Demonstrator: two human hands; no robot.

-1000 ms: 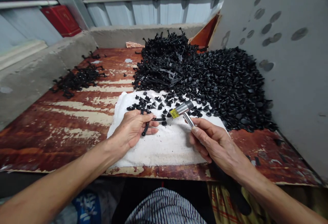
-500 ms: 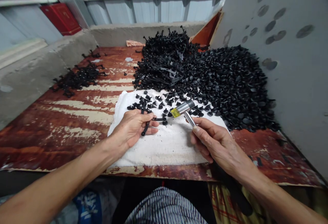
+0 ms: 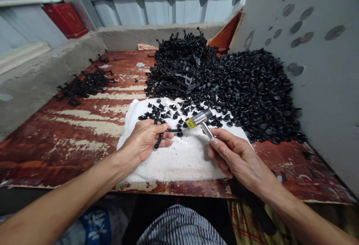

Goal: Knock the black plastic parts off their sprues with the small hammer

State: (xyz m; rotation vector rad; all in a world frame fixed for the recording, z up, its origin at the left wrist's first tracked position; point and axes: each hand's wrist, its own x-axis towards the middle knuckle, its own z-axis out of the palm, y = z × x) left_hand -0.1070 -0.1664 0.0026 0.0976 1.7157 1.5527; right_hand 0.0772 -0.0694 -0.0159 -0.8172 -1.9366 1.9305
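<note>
Left hand [image 3: 144,140] curled, gripping a black plastic strip [image 3: 159,141]; right hand [image 3: 238,157] closed around a mallet [image 3: 199,118], head just above a white cloth [image 3: 179,163], apparently padding the bench [image 3: 56,155].

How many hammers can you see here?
1: a metal hammer in the right hand, its head above the white cloth. Another could be hidden under the black plastic parts.

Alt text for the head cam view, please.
The right hand grips a small metal hammer above a white cloth, while the left hand holds a black plastic piece. Behind them, a large heap of black plastic fasteners covers a worn red-brown board.
</note>
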